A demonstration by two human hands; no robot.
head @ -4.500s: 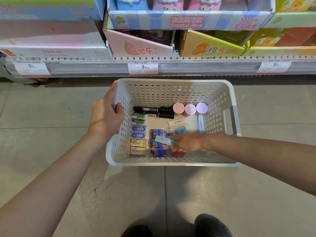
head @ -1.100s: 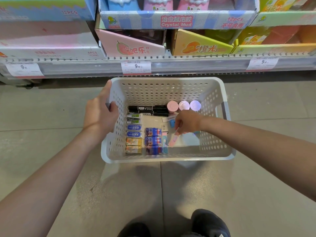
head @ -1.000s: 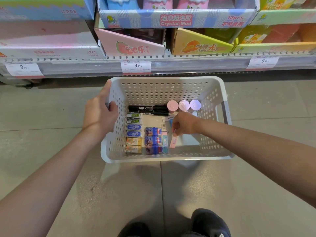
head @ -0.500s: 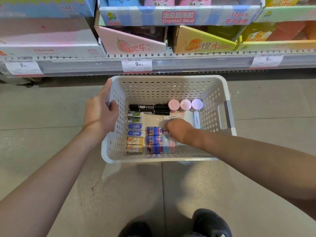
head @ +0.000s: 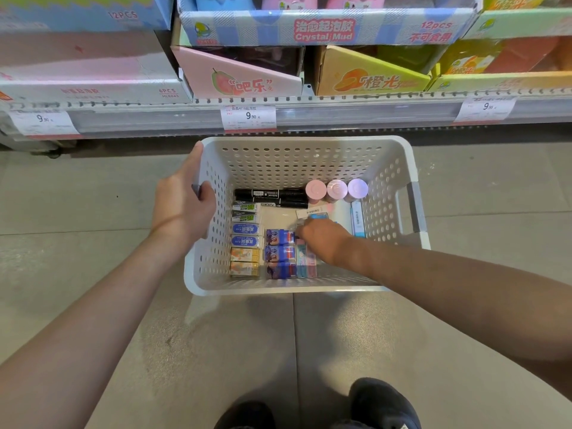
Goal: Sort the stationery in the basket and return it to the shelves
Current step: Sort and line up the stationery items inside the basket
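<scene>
Head view looks down into a white basket [head: 306, 159] held over the floor [head: 93, 212] in front of a low shelf [head: 309, 116]. Left hand [head: 182, 209] grips the basket's left rim, fingers curled over the edge and thumb along the outside wall. Right hand [head: 322, 239] is down inside, fingers bent onto the small packs near the middle; whether it pinches one or only presses them into line cannot be told, as the fingertips are hidden.

All the stationery is in the basket. Two black markers [head: 269, 195] lie along the far wall, with three round caps [head: 336, 189] just beside them. A column of erasers [head: 246, 239] runs down the left side, and blue packs [head: 278, 253] sit next to it. Slim pink and blue packs [head: 305, 263] lie just under the right hand. A white-blue box [head: 357, 218] stands against the right wall.

Judging by the tidy rows, the sorting step is in hand and nothing has gone to the shelf yet. Next, the right hand probably needs to settle the loose slim pieces beside their like, then take one whole group in a firm pinch and lift it clear without upsetting the neighbouring rows.
</scene>
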